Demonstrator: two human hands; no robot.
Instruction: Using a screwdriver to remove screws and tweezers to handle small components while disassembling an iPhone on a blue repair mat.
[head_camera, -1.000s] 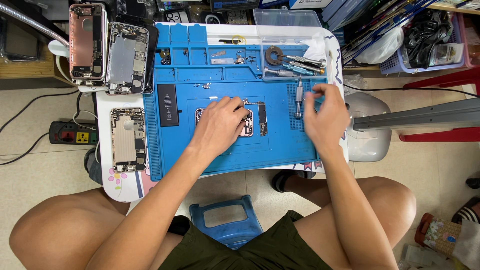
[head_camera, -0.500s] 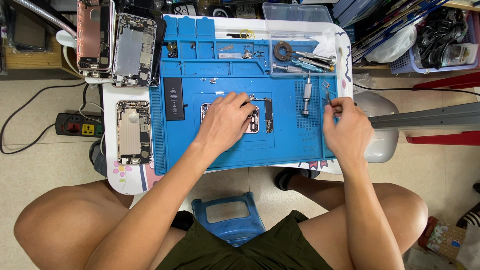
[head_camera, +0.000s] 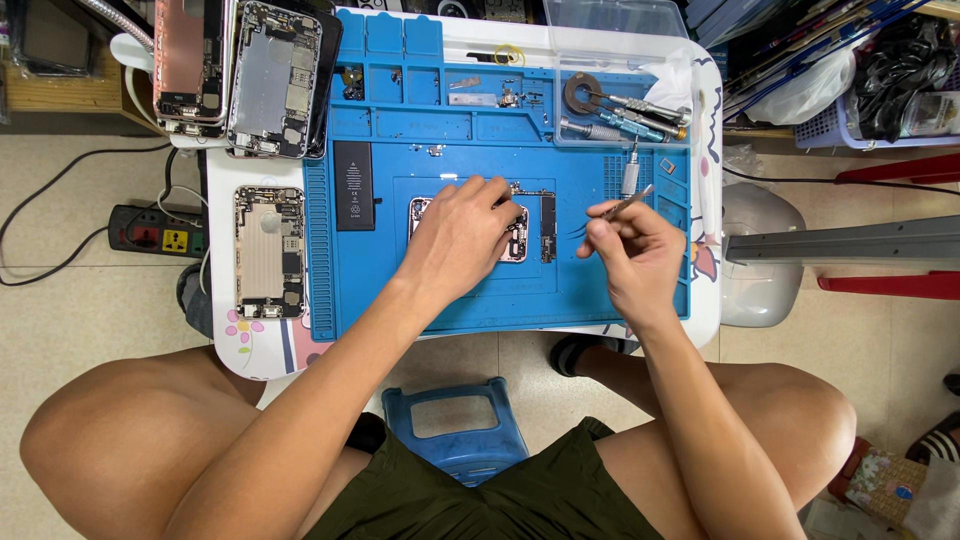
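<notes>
Tweezers (head_camera: 628, 205) sit pinched in the right hand (head_camera: 630, 255), with the thin tips pointing up and far from the person. That grip is closed tight around them. The left hand (head_camera: 462, 235) lies flat with fingers spread on an open phone (head_camera: 520, 235) in the middle of the blue mat (head_camera: 600, 300) on the desk (head_camera: 250, 345). A black battery (head_camera: 353, 185) lies just left of it. More open phones (head_camera: 267, 252) rest at the left side.

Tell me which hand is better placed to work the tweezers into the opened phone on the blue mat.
Probably the right. The right hand already pinches the tweezers just beside the opened phone on the blue mat, while the left hand lies flat on the phone, steadying it.
</notes>
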